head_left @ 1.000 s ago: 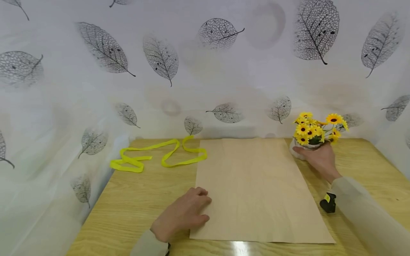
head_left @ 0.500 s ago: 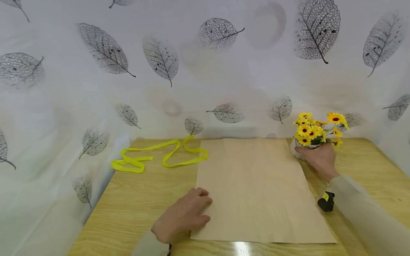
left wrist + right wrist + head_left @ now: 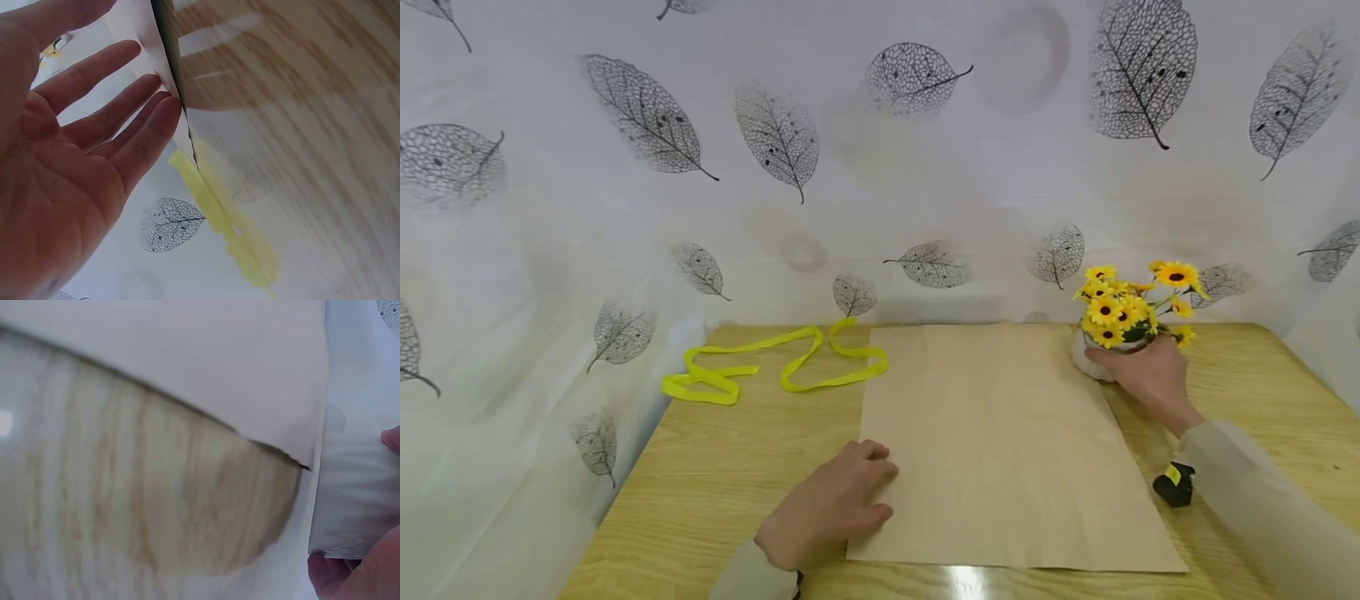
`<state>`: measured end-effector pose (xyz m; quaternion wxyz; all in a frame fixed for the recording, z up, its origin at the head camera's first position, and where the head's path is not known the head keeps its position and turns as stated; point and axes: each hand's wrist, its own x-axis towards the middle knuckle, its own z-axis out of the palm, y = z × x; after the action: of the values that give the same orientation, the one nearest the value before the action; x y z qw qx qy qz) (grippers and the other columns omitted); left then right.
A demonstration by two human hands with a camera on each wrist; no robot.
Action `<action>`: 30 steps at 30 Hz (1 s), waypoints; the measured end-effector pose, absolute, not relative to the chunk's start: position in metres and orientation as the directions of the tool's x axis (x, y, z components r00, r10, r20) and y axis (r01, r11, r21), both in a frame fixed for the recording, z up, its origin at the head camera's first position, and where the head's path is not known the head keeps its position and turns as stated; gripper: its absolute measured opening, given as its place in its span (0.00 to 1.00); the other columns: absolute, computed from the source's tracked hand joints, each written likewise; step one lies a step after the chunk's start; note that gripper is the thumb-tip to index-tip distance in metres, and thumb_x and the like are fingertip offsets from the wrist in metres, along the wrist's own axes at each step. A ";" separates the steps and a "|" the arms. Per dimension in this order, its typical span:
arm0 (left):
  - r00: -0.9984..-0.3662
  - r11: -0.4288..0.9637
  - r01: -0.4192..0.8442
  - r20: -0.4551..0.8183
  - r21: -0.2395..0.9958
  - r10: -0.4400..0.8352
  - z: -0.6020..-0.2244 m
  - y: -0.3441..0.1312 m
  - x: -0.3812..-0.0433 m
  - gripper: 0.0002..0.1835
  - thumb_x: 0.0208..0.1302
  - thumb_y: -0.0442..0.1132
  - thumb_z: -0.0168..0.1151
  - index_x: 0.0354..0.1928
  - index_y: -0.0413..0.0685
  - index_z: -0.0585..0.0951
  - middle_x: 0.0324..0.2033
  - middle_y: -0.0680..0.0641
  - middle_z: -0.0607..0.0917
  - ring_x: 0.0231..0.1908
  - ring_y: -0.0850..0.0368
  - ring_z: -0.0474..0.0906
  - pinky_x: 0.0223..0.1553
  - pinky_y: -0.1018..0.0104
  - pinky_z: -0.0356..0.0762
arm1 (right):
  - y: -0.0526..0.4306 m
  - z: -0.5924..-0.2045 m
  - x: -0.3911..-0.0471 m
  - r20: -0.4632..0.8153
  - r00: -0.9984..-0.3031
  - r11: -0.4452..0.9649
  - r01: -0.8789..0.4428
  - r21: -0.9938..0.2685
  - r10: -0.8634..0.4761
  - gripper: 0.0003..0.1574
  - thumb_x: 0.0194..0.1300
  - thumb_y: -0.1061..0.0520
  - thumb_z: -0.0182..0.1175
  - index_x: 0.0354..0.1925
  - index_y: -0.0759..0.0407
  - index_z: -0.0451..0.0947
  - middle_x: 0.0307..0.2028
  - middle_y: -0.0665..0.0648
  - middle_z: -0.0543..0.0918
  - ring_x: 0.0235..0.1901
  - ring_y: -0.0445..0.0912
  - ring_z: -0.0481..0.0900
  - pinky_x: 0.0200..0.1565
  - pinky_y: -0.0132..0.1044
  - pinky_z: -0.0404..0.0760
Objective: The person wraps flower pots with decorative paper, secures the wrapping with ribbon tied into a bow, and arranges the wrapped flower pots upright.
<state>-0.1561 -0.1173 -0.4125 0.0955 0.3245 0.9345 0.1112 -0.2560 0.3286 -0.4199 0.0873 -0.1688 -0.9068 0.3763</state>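
Two hands: left hand (image 3: 827,504) spread flat on brown paper (image 3: 1000,442), right hand (image 3: 1142,375) curled around white flower pot (image 3: 1093,362).

No words, labels, brands or numbers can be read in any view. The backdrop sheet (image 3: 880,167) across the upper part of the head frame carries only printed grey leaves, and the brown paper (image 3: 1000,450) at centre is unprinted.

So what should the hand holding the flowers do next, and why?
Probably carry the flowers over onto the brown paper. The right hand already grips their white base at the paper's far right corner, and the left hand rests flat on the paper's near left edge.
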 end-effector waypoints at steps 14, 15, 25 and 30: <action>-0.793 0.713 0.539 -0.015 0.449 0.609 -0.415 -0.112 -0.162 0.19 0.72 0.45 0.63 0.60 0.46 0.82 0.60 0.46 0.82 0.58 0.51 0.80 0.59 0.56 0.82 | 0.296 -0.394 -0.232 0.045 -0.972 0.634 0.117 -0.765 0.233 0.69 0.56 0.31 0.73 0.76 0.68 0.53 0.70 0.76 0.67 0.69 0.71 0.66 0.64 0.69 0.70; -0.799 0.695 0.511 -0.018 0.507 0.601 -0.415 -0.110 -0.162 0.20 0.73 0.45 0.63 0.62 0.46 0.81 0.60 0.46 0.81 0.58 0.51 0.80 0.58 0.57 0.82 | 0.292 -0.392 -0.230 0.049 -0.973 0.639 0.108 -0.762 0.224 0.69 0.56 0.31 0.74 0.76 0.68 0.54 0.69 0.76 0.68 0.68 0.70 0.67 0.62 0.65 0.74; -0.829 0.510 0.368 0.027 0.777 0.558 -0.410 -0.086 -0.169 0.25 0.75 0.46 0.60 0.69 0.48 0.75 0.62 0.44 0.81 0.61 0.46 0.79 0.56 0.63 0.83 | 0.251 -0.375 -0.213 0.080 -0.991 0.643 0.008 -0.766 0.108 0.63 0.55 0.35 0.76 0.73 0.64 0.59 0.65 0.71 0.73 0.63 0.65 0.74 0.50 0.52 0.81; -0.860 0.447 0.286 0.022 0.847 0.509 -0.407 -0.069 -0.172 0.25 0.73 0.45 0.62 0.70 0.49 0.75 0.65 0.46 0.79 0.63 0.47 0.78 0.58 0.64 0.82 | 0.237 -0.371 -0.207 0.066 -0.995 0.633 -0.005 -0.774 0.072 0.61 0.54 0.35 0.77 0.72 0.63 0.61 0.64 0.69 0.75 0.60 0.61 0.75 0.45 0.40 0.79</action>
<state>-0.1719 -0.0686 -0.4072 0.1187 0.2362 0.8423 0.4698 -0.2067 0.2373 -0.3709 0.0452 -0.0184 -0.9026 0.4277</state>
